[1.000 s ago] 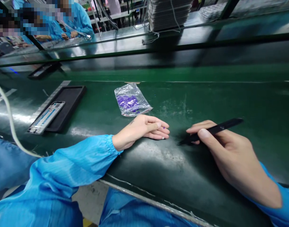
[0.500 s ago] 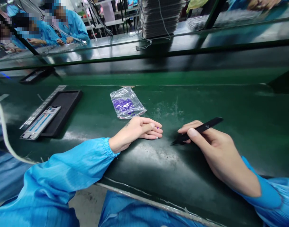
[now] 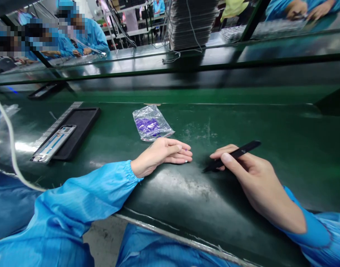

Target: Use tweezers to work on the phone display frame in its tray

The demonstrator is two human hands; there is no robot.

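Note:
My left hand (image 3: 164,154) lies on its side on the green belt (image 3: 270,126), fingers stretched together, with a tiny purple piece (image 3: 186,149) at a fingertip. My right hand (image 3: 250,174) grips black tweezers (image 3: 232,155) like a pen, tips down on the belt a short way right of the left fingertips. A clear plastic bag (image 3: 151,124) of small purple parts lies just beyond the left hand. Both sleeves are blue.
A black tray (image 3: 75,129) with a phone frame (image 3: 53,144) resting on its near end sits at the left. A white cable (image 3: 8,144) curves along the left edge. Other people in blue work at the far benches. Stacked trays (image 3: 189,22) stand behind the rail.
Both hands stay almost still. My right hand has drawn the tweezers slightly left, closer to the left hand. The view shifted a little.

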